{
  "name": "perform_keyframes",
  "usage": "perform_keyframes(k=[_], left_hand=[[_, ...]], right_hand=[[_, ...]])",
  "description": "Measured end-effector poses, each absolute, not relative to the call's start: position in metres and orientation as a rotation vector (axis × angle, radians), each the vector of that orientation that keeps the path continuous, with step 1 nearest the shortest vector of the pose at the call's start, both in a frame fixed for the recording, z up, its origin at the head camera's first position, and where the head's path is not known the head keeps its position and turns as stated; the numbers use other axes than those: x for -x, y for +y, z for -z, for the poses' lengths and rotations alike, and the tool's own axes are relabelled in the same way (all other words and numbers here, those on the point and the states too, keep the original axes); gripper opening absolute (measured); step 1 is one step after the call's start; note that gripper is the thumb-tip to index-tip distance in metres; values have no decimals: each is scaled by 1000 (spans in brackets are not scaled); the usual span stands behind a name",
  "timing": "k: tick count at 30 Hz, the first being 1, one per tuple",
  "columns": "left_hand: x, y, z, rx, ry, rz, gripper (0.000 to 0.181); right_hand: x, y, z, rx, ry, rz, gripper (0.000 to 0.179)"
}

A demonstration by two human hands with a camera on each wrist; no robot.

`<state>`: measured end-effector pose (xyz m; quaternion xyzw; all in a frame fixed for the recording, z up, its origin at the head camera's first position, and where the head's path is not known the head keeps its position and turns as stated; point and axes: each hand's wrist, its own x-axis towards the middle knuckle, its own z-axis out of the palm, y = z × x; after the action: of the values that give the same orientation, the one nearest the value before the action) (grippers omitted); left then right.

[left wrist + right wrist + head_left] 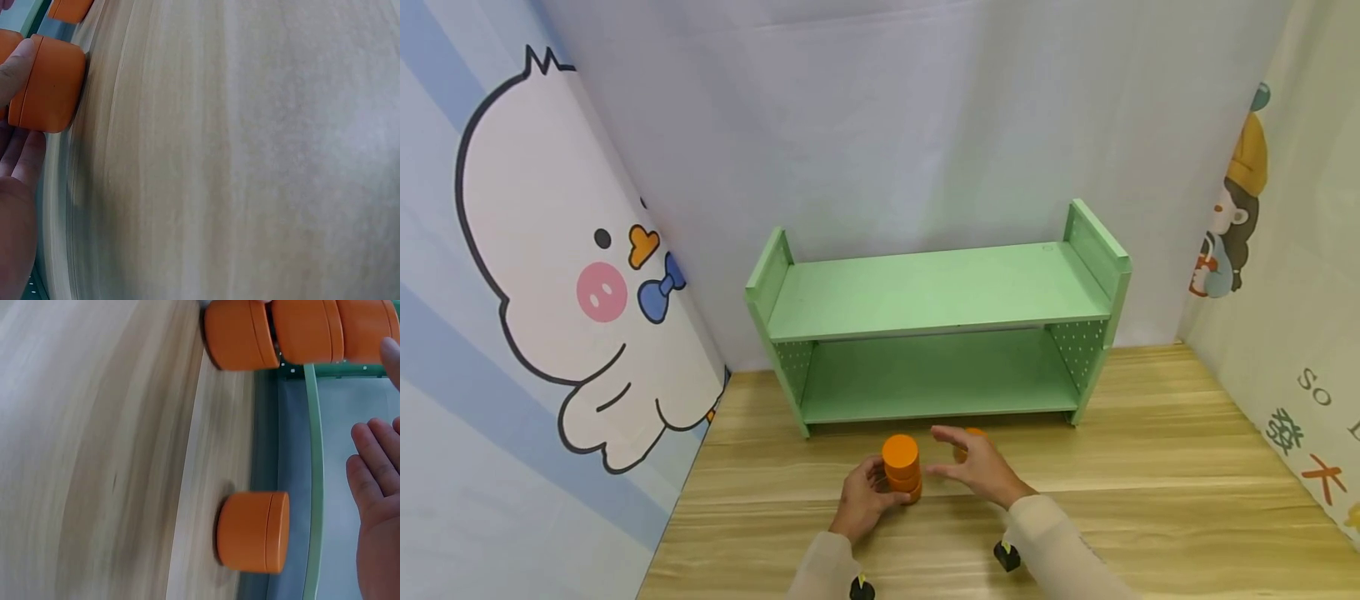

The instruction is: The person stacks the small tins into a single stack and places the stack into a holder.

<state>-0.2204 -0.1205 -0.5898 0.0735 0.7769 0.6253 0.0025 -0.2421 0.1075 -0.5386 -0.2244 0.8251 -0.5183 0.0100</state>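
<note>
between the two hands, a stack of three orange lidded jars [901, 458] rises upright from the wood-grained worktop [1157, 467]. to its left the left hand [859, 500] grips the lowest jar [55, 84] low down, its thumb laid along the near side by the lid seam and its fingers reaching round the opposite side. to the right of the stack the right hand [979, 472] is open and holds nothing; its thumb and fingers are spread apart, facing the jars, with the fingertips near the stack but not touching it.

just beyond the right hand stands a fourth orange jar [250, 531], lid up on the worktop and apart from the other three; from the head view the hand hides much of it. past both hands, behind the jars, is a two-tier green shelf unit [925, 292] with small holes in its side panels. pale sleeves [1060, 546] cover both forearms behind the hands.

farther off, beyond the shelf unit, hangs a plain whitish curtain [887, 125]. well out to the left of the left hand a large cartoon chick [542, 225] with a blue bow tie is printed on the side cloth; well to the right of the right hand, a cartoon figure [1246, 183] wears a yellow hat.
</note>
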Motion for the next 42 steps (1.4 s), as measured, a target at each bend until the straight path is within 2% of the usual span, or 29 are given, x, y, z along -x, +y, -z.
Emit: perform_keyframes(k=[42], left_hand=[[221, -121, 590, -204, 2429, -1924, 58]], right_hand=[[259, 158, 560, 467, 2740, 1537, 62]])
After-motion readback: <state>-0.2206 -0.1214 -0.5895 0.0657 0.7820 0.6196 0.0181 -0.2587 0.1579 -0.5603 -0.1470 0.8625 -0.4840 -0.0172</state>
